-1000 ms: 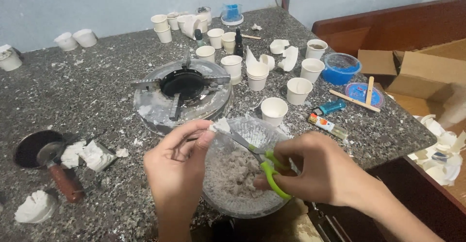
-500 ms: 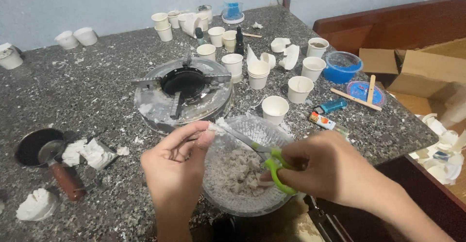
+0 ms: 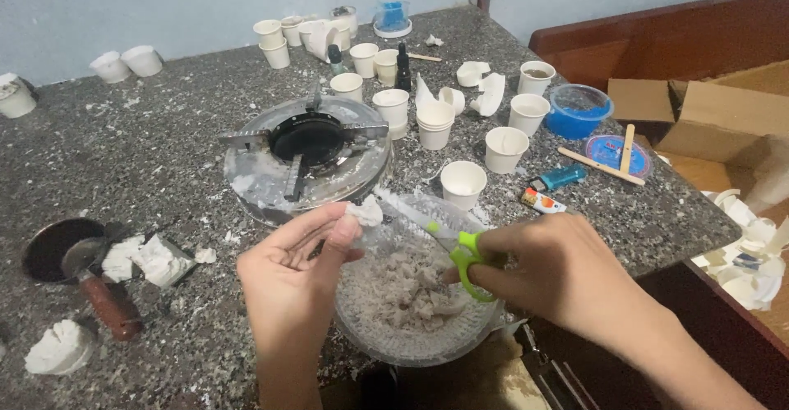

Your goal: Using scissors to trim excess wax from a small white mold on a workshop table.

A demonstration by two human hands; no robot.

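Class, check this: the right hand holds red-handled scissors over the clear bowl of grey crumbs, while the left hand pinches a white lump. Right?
Not quite. In the head view the scissors in the right hand have green handles, not red. The rest holds: they sit over the clear bowl of grey crumbs, and the left hand pinches a white lump.

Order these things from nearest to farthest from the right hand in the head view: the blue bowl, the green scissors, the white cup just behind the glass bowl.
1. green scissors, held in the right hand.
2. white cup, just behind.
3. blue bowl, far right.
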